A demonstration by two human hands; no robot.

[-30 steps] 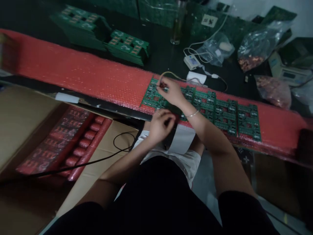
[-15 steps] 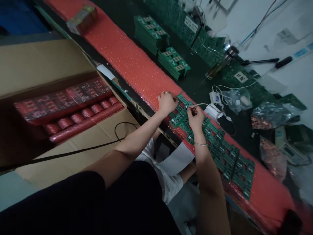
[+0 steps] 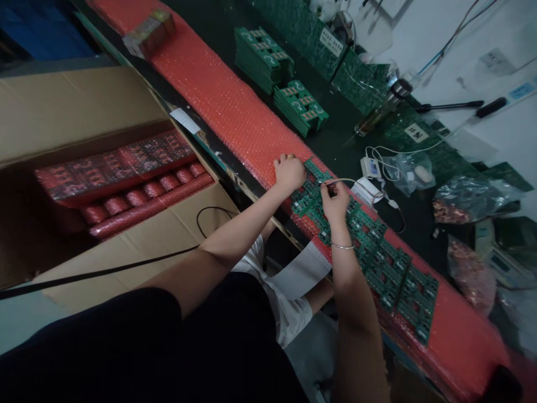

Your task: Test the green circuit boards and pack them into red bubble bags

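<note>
A row of green circuit boards [image 3: 380, 263] lies on a long strip of red bubble wrap [image 3: 235, 120] along the bench edge. My left hand [image 3: 288, 172] rests with curled fingers on the far end of the row, pressing on the last board. My right hand [image 3: 335, 201] is closed in a pinch on a thin pale cable [image 3: 356, 183] whose tip meets that board. The cable runs back to a small white device [image 3: 370, 167] on the dark bench. A bracelet sits on my right wrist.
Stacks of green boards [image 3: 300, 106] stand behind the bubble wrap. Plastic bags of small parts [image 3: 465, 201] and a glass bottle [image 3: 373, 117] lie at the right. An open cardboard box [image 3: 126, 168] with red-wrapped rolls stands at my left. A black cord [image 3: 168, 254] crosses the box flap.
The view swung round between the first frame and now. My left hand rose from my lap to the end board. My right hand stayed pinched on the cable over the boards.
</note>
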